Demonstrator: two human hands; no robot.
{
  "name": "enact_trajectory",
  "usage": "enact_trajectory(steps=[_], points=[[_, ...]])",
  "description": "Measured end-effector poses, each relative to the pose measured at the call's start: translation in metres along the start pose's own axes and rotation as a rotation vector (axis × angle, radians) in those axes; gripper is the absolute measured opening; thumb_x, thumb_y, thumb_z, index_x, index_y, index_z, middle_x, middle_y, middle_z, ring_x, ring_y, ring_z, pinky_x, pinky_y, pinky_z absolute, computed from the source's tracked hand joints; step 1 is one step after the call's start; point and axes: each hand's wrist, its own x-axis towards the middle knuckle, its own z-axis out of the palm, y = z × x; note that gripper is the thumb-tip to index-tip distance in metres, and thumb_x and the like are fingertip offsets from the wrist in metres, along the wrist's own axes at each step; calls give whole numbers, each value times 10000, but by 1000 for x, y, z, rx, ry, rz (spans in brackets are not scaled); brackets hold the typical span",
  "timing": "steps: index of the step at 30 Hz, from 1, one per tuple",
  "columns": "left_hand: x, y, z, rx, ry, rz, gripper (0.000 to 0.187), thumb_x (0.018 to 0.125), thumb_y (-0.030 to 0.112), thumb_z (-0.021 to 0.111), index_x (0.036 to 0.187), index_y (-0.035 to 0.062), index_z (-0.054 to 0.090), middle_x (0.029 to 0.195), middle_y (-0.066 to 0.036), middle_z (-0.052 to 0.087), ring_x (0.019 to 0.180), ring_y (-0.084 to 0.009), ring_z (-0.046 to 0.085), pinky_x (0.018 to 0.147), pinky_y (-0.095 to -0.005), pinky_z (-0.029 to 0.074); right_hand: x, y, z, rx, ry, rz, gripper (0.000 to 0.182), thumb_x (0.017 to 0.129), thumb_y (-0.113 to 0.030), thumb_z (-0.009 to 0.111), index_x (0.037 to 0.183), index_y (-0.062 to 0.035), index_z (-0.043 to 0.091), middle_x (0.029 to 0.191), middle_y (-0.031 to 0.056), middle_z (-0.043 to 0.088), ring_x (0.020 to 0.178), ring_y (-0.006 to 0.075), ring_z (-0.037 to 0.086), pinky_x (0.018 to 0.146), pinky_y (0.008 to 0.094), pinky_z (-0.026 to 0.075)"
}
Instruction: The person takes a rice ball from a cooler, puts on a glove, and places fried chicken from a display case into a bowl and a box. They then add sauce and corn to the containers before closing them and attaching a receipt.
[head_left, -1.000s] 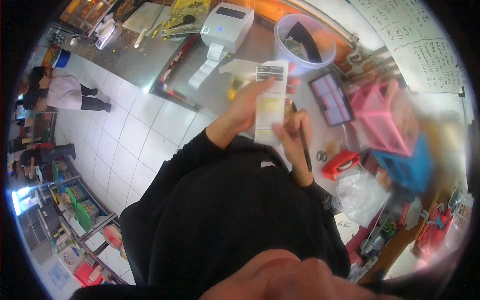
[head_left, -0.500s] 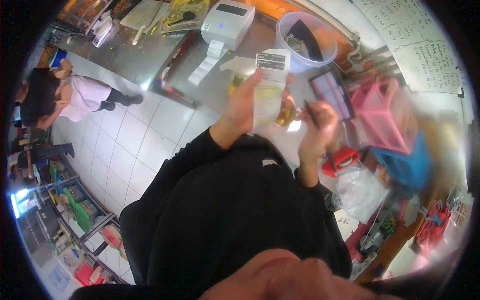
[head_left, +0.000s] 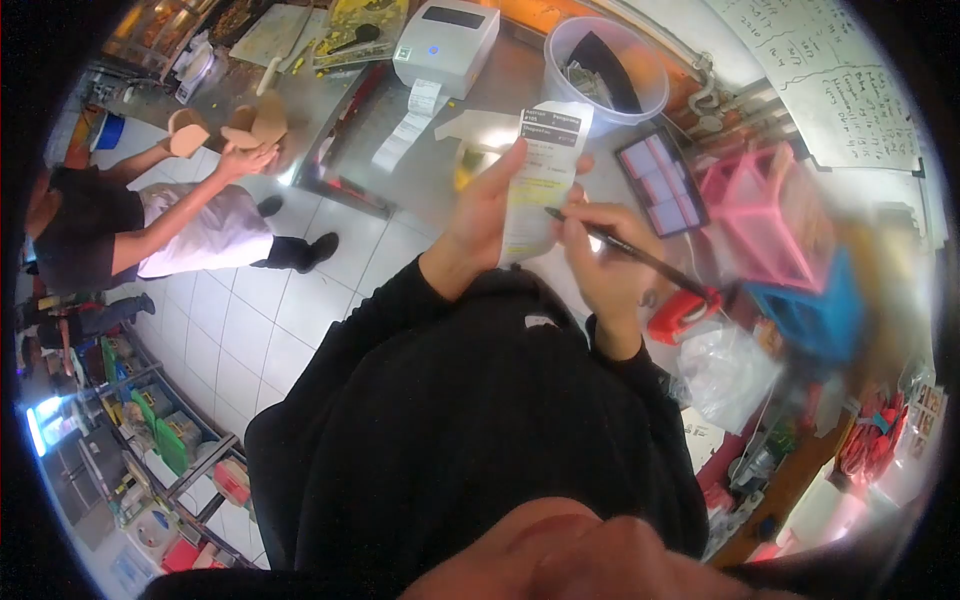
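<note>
A long printed receipt with a dark header and yellow marks lies along my left hand, which grips it with the thumb on its left edge. My right hand is closed round a dark pen, whose tip sits at the right side of the paper. Just beyond the hands, a white label printer stands on the metal counter, with a printed strip hanging from its front.
A clear tub holds dark and crumpled items. To the right are a tablet, a pink basket, a blue basket and a red tape dispenser. On the left, a person carries brown paper containers.
My right hand has moved left to the receipt and turned the pen so its tip meets the paper. The person at left has come closer to the counter with brown containers.
</note>
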Motion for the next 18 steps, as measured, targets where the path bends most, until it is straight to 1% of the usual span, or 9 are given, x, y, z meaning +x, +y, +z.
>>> enact_trajectory(steps=[1,2,4,5,7,12,14,16,18], points=[[-1,-1,1,39,54,29,542,981,453,274,1325,44,369,1269,-144,445,998,-224,494,821,-352,478,1,2,1,-120,-9,-76,128,725,45,669,852,27,660,857,141,667,732,150,657,696,252,524],[-2,-2,2,79,108,58,547,982,454,268,1328,43,367,1273,-148,452,1003,-223,504,824,-343,482,2,3,3,-120,-11,-76,128,725,45,669,852,27,660,857,141,667,732,150,657,696,252,524],[-3,0,7,89,129,66,530,982,446,285,1318,46,378,1248,-129,483,998,-219,531,845,-353,482,4,3,5,-154,-46,-132,113,770,54,652,881,43,637,869,110,658,686,111,606,642,215,487],[-4,1,9,100,151,74,513,982,437,303,1307,50,389,1223,-110,514,994,-215,559,867,-363,482,5,1,7,-154,-49,-132,113,770,54,652,881,43,637,869,110,658,686,111,606,642,215,487],[-5,2,8,110,141,81,518,980,442,306,1307,48,388,1219,-107,514,995,-214,558,871,-362,479,7,-4,13,-202,-8,-83,126,701,8,696,824,1,669,781,101,666,676,126,640,643,240,509],[-9,6,4,94,94,58,534,976,451,315,1297,30,393,1197,-103,518,990,-223,556,875,-363,477,6,-2,16,-242,-59,-36,124,699,6,688,821,-4,668,755,85,664,654,102,634,613,224,504],[-8,5,3,69,157,110,522,985,448,260,1320,65,379,1241,-138,492,985,-217,519,823,-375,492,6,-1,15,-223,-107,-3,123,699,6,685,820,-5,668,750,83,665,644,95,631,602,218,501],[-10,8,2,68,136,87,514,985,446,260,1316,71,382,1233,-133,490,974,-216,512,821,-377,491,7,3,14,-182,-25,19,121,696,13,681,815,-4,667,752,79,672,638,83,628,590,210,500],[-11,10,0,66,117,64,506,986,443,260,1312,77,385,1225,-128,488,962,-215,504,818,-379,490,4,1,13,-214,-70,-7,121,695,19,682,814,-2,666,763,82,674,640,84,629,594,210,502]])
